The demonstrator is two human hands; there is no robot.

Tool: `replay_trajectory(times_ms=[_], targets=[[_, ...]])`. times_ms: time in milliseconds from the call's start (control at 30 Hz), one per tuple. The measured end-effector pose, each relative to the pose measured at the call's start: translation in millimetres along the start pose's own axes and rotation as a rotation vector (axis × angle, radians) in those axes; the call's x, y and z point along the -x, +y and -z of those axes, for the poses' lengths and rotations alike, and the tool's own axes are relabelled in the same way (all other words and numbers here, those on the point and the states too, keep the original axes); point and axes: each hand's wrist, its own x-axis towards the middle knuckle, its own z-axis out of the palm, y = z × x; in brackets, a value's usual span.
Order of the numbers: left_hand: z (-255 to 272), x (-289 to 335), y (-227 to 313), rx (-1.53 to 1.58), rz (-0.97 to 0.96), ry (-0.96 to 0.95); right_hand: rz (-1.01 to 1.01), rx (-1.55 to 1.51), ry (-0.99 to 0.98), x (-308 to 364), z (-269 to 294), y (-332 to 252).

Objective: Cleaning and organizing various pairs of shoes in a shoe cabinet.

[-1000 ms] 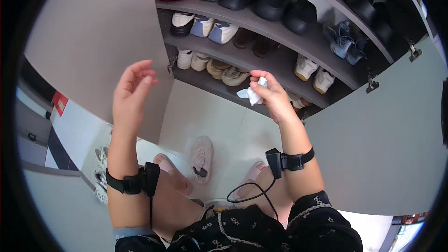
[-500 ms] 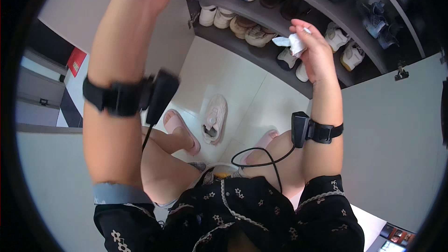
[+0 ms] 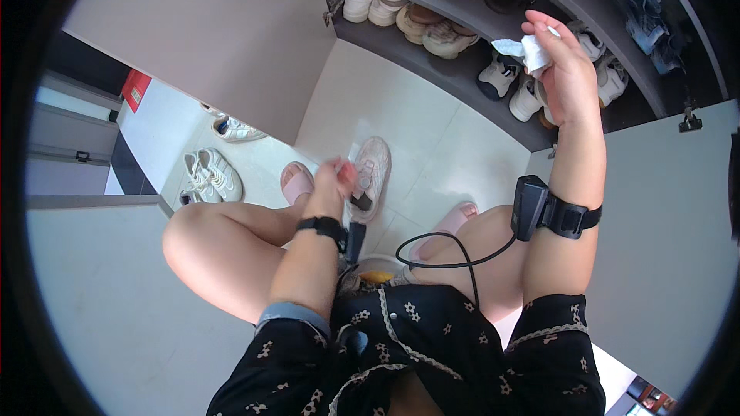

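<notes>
White tissue [image 3: 532,54] — long axis roughly crosswise, loose end pointing left — is pinched in right grip [image 3: 570,69], left grip [image 3: 334,179] unclear.

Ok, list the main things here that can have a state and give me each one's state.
Right hand: closed on the white tissue
White tissue: crumpled
Left hand: fingers curled, by the pale pink shoe; contact unclear
Pale pink shoe: sole down, unworn
Left cabinet door: open
Right cabinet door: open
Pink slippers: worn
Black arm straps: fastened
</notes>
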Motion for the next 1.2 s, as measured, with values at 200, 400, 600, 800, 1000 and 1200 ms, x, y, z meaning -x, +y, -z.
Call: replay_trajectory(times_ms=[200,400,600,800,1000,1200], targets=[[61.6,-33.3,-61.5,-0.244,-0.145,0.159,0.018,-0.049,0.002,-7.4,-13.7,12.2],[57.8,-42.4,-82.1,-0.162,-0.025,0.120,-0.033,0.122,0.026,-5.5,-15.7,2.2],[51.7,-47.7,-98.4,-0.371,0.052,0.181,0.050,0.243,0.026,-11.9,17.1,34.0],[49.1,-28.2,-78.6,-0.571,-0.072,-0.012,0.115,0.681,-0.028,-4.5,0.0,45.8],[52.3,-45.1,-63.2,-0.398,0.092,-0.325,-0.096,1.121,-0.615,23.7,-26.7,30.7],[35.7,-20.1,-76.8,-0.437,0.247,-0.318,-0.041,1.167,-0.518,26.4,-26.9,30.0]])
